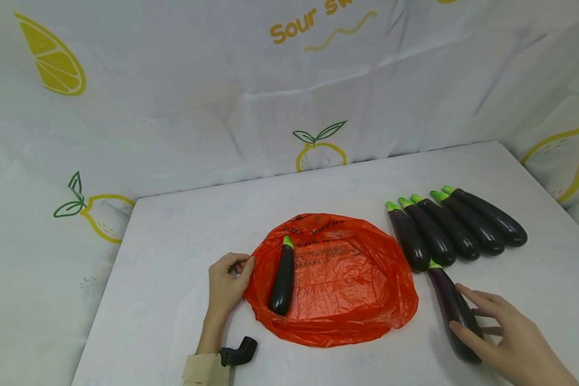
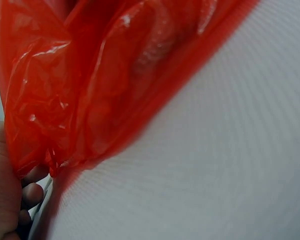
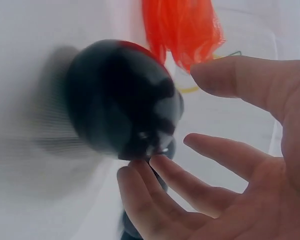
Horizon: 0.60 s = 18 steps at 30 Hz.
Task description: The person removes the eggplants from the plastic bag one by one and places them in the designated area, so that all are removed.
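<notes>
A red plastic bag (image 1: 338, 289) lies spread on the table, its mouth opened wide and printing on its inner side. One eggplant (image 1: 282, 279) with a green stem end lies inside, near the left wall. My left hand (image 1: 229, 281) pinches the bag's left rim between thumb and fingers; the left wrist view shows the red film (image 2: 45, 105) gathered there. Over another eggplant (image 1: 455, 313), right of the bag, my right hand (image 1: 504, 332) spreads its fingers. In the right wrist view some fingertips touch or nearly touch this eggplant (image 3: 120, 100), while the thumb stands apart from it.
Several eggplants (image 1: 455, 228) lie side by side at the right, stems pointing away, close to the bag's right edge. A black curved piece (image 1: 240, 352) sits by the left wrist. A white lemon-printed sheet (image 1: 198, 107) hangs behind the white table (image 1: 173, 241).
</notes>
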Tool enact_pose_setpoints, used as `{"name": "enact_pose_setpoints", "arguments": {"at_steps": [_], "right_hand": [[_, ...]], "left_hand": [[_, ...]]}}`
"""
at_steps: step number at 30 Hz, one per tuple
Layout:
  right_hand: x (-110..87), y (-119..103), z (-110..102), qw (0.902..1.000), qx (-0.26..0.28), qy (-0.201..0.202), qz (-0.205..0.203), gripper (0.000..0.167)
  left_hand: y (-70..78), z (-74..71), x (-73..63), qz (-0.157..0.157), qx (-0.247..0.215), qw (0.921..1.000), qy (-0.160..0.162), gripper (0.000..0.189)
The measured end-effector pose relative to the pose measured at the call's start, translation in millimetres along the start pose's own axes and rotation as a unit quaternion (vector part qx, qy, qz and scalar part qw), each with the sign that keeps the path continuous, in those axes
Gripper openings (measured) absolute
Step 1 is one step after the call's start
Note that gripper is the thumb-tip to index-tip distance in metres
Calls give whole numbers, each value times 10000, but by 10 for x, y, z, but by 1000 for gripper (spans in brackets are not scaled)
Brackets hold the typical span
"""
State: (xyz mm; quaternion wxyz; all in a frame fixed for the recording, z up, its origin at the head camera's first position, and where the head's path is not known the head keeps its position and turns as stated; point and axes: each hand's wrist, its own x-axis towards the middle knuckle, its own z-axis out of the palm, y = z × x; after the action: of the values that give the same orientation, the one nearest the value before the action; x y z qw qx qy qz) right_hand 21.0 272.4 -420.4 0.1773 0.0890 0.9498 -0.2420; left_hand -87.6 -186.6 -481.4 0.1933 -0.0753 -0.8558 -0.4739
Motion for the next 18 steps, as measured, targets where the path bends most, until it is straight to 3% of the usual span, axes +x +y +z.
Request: {"name": "enact_pose_setpoints", "arguments": {"at_steps": [11,18], "right_hand": [[-54,-220,-76,9959,95,890,-150,82],[-73,-364,-48,9829,503,1586,-784,71]], "left_hand": [[-11,2,-5,59,53,10000,-22,7],[-22,0,-2,72,74,9999,-34,6]]}}
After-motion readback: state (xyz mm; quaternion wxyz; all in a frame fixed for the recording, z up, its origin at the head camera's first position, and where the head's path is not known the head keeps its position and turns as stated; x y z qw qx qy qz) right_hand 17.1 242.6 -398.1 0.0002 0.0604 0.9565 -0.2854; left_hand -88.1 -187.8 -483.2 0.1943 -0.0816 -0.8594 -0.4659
